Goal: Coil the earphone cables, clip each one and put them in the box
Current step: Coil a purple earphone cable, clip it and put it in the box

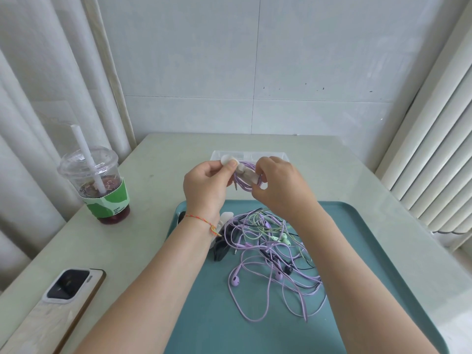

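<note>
Pinching white clip (238,167) across purple coil (249,180), plug seemingly downward.

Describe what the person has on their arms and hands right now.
Both forearms are bare, no sleeves in view. The left wrist carries a thin braided string bracelet, red-orange with a small yellow-green knot. The right hand and wrist show nothing worn. No gloves, no rings visible.

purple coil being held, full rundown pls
The purple coil is a thin lilac earphone cable wound into a small loop of several turns, with a metal jack plug hanging at its lower left. It is held in the air before the clear box, above the tray. A white clip crosses it. The left hand pinches the clip; the right hand pinches the coil.
</note>
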The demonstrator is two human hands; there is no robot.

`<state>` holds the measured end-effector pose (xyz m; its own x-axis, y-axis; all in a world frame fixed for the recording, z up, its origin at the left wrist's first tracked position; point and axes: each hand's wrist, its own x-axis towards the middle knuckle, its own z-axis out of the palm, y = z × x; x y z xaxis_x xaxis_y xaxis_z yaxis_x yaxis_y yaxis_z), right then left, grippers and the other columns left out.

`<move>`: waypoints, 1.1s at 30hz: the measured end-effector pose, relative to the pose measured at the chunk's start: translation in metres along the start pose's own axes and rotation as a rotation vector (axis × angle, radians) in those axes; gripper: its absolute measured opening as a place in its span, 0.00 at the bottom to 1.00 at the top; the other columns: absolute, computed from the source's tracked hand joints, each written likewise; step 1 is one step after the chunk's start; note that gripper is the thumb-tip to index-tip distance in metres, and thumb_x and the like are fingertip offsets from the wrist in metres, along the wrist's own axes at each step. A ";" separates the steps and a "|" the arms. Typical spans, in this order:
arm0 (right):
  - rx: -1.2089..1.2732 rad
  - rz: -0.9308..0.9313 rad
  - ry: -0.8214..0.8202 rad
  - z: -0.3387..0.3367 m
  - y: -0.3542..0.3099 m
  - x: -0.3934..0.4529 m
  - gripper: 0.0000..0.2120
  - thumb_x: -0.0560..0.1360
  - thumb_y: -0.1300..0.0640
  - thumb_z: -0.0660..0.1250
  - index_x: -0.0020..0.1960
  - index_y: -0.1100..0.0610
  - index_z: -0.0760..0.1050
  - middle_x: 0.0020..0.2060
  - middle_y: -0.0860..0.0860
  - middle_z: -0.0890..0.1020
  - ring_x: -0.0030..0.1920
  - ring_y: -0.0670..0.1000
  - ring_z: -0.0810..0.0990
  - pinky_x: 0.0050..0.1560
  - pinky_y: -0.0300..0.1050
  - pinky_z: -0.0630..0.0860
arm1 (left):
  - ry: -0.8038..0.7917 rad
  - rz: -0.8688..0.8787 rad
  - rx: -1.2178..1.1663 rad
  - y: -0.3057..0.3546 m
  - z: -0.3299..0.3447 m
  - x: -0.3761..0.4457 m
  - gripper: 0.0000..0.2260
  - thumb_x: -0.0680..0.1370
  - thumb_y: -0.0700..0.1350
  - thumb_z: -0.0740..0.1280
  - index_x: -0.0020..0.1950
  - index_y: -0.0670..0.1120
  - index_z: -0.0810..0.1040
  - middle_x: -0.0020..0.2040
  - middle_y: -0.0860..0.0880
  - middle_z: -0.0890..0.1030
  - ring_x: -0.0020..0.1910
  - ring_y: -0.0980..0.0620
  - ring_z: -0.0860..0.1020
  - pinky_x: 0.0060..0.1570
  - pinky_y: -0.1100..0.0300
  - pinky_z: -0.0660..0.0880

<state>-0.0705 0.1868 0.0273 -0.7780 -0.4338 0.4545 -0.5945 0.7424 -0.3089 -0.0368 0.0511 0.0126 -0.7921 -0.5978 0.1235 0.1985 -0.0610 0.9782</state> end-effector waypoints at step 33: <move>0.161 0.025 -0.037 -0.012 -0.009 -0.006 0.16 0.75 0.53 0.68 0.54 0.58 0.65 0.36 0.55 0.79 0.37 0.58 0.76 0.37 0.49 0.71 | -0.015 0.106 -0.044 0.002 -0.009 0.007 0.04 0.74 0.40 0.73 0.40 0.46 0.82 0.38 0.44 0.83 0.39 0.48 0.79 0.52 0.46 0.78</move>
<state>-0.0583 0.1884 0.0372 -0.7983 -0.4366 0.4148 -0.5972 0.6634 -0.4508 -0.0364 0.0396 0.0138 -0.7739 -0.5908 0.2282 0.3063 -0.0337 0.9513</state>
